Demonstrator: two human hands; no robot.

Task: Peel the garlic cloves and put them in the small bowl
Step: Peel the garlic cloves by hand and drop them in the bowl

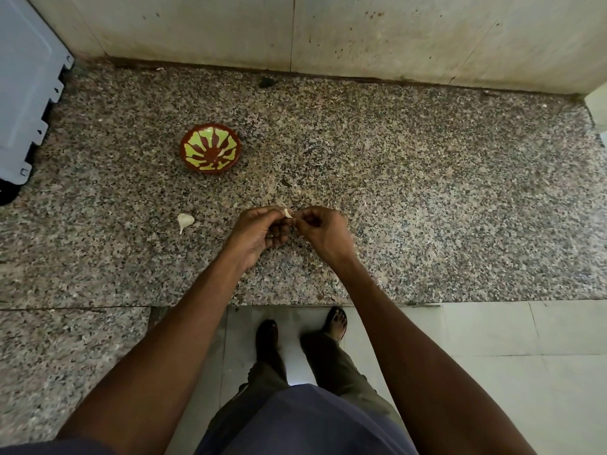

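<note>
Both hands met over the speckled granite counter [427,192], arms stretched out from a person standing on pale floor tiles [492,339]. Left hand [259,233] and right hand [323,229] had their fingers curled, together pinching a small garlic clove [288,213] between the fingertips. Just left of them another unpeeled clove [185,221] lay on the stone. Farther back sat the small bowl [197,165], brown with a green pattern, one pale clove inside it. Beyond, the counter ended at a stained wall [361,34], with a grey appliance [23,87] at the far left.
</note>
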